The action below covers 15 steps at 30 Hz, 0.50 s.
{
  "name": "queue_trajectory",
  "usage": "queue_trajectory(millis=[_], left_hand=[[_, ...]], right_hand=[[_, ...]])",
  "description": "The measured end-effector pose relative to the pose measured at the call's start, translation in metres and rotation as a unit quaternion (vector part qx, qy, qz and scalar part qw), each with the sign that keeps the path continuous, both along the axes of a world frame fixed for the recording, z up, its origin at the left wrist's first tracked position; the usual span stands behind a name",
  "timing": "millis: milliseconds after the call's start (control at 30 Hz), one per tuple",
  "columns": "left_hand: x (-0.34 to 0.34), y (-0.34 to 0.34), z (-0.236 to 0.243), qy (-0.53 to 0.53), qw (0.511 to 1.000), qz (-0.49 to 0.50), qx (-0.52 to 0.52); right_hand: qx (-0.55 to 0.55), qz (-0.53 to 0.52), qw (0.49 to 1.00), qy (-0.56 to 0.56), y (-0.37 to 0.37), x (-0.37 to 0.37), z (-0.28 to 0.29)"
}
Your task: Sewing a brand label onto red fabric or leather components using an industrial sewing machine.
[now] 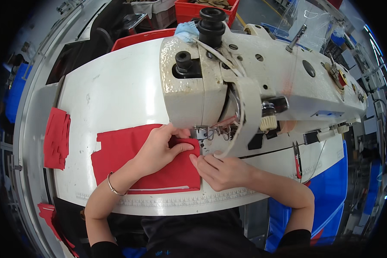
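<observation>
A red fabric piece (129, 161) lies flat on the white sewing table (116, 94), its right edge under the head of a cream sewing machine (253, 81). My left hand (161, 148) presses down on the fabric near the needle, fingers pointing right; a thin bracelet sits on that wrist. My right hand (221, 170) rests at the fabric's right edge just below the presser foot (202, 133), fingertips touching the cloth's corner. Neither hand lifts anything.
A stack of red fabric pieces (56, 137) lies at the table's left edge. Small snips (296, 157) rest on the table to the right. Red crates (189, 10) stand behind the machine. A ruler strip (180, 201) runs along the front edge.
</observation>
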<state>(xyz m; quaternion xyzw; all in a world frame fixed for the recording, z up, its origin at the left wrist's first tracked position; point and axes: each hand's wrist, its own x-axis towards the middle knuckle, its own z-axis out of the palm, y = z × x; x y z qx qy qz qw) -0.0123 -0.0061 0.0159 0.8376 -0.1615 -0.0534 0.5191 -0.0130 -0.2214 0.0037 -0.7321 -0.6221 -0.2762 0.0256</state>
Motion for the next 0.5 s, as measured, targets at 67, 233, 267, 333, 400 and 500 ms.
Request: queue_trajectory(millis=[67,233,267,333,400,500], left_hand=[[0.0,-0.001,0.004,0.021,1.0,0.013,-0.006],[-0.002,-0.002,0.007,0.078,0.994,0.061,-0.049],[-0.002,-0.003,0.009,0.081,0.993,0.062,-0.05],[-0.003,-0.005,0.009,0.086,0.989,0.07,-0.095],[0.001,-0.009,0.011,0.088,0.991,0.057,-0.088],[-0.004,0.002,0.002,0.121,0.984,0.079,-0.108]], right_hand=[[0.002,0.015,1.0,-0.006,-0.002,0.003,0.004],[0.008,0.051,0.999,0.006,0.001,0.007,0.008],[0.008,0.05,0.999,-0.004,0.0,0.008,0.008],[0.006,0.049,0.999,-0.012,-0.001,0.009,0.008],[-0.007,0.05,0.997,-0.056,-0.004,0.009,0.01],[0.032,0.065,0.997,0.007,0.007,0.009,-0.006]])
